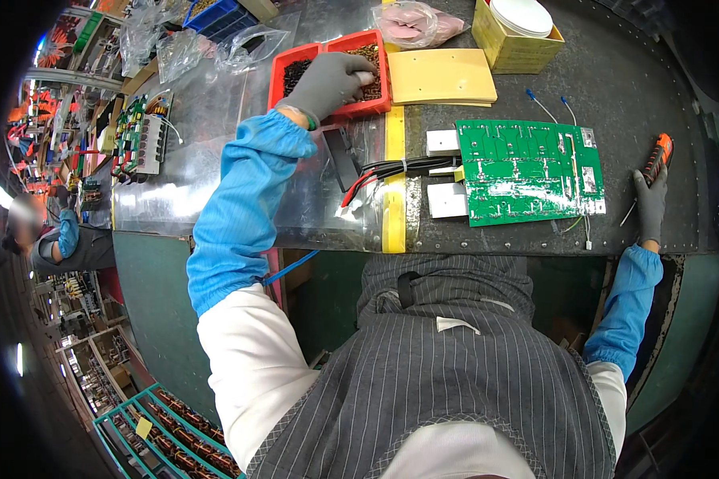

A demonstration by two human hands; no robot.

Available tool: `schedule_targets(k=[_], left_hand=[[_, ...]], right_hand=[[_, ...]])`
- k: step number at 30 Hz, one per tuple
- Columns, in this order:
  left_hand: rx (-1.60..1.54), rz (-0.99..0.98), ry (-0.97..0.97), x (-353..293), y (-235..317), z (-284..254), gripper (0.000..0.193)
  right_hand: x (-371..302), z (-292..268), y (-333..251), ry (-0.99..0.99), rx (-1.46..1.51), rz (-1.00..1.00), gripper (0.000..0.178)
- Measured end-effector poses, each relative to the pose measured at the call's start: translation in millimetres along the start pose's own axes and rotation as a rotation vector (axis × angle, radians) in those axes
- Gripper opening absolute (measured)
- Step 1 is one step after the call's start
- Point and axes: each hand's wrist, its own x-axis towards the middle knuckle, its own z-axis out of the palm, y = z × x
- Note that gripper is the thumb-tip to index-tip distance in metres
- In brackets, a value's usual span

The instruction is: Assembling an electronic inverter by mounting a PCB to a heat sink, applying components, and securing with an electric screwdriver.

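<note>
My left hand, in a grey glove with a bare fingertip showing, reaches into a red divided tray. Its fingers are curled together over the compartment of small brass-coloured screws; what they pinch is hidden. Small black parts fill the other compartment. On the right, my gloved right hand is closed around a screwdriver with an orange and black handle, its thin shaft pointing down toward the table's near edge. Between my hands lies a green circuit board, solder side up, with white blocks at its left edge.
Black and red cables run left from the board beside a dark flat bar. Yellow cards and a yellow box stand behind. Another board lies at left, plastic bags beyond. A person works farther left.
</note>
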Motion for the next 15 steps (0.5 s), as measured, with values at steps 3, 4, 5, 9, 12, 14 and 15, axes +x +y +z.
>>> schedule_targets(k=[3,4,5,9,12,14,15], left_hand=[[-0.358,-0.020,0.060,-4,-8,-9,0.030],[-0.506,-0.022,0.009,-4,-14,-15,0.034],[-0.505,-0.025,0.012,-6,-20,-19,0.034],[-0.743,-0.102,-0.009,-18,-22,-25,0.039],[-0.807,-0.142,-0.022,-24,-21,-28,0.043],[-0.828,-0.138,-0.041,-24,-22,-29,0.045],[-0.828,-0.134,-0.056,-25,-23,-31,0.047]], right_hand=[[-1,0,0,-0.002,-0.009,0.009,0.094],[-2,0,0,0.007,0.013,-0.007,0.094],[-2,0,-1,0.017,0.035,-0.024,0.094],[3,2,6,0.010,0.028,-0.023,0.095],[9,2,11,-0.017,0.024,-0.007,0.096],[20,3,26,0.015,0.113,-0.072,0.096],[24,2,24,0.015,0.114,-0.076,0.096]])
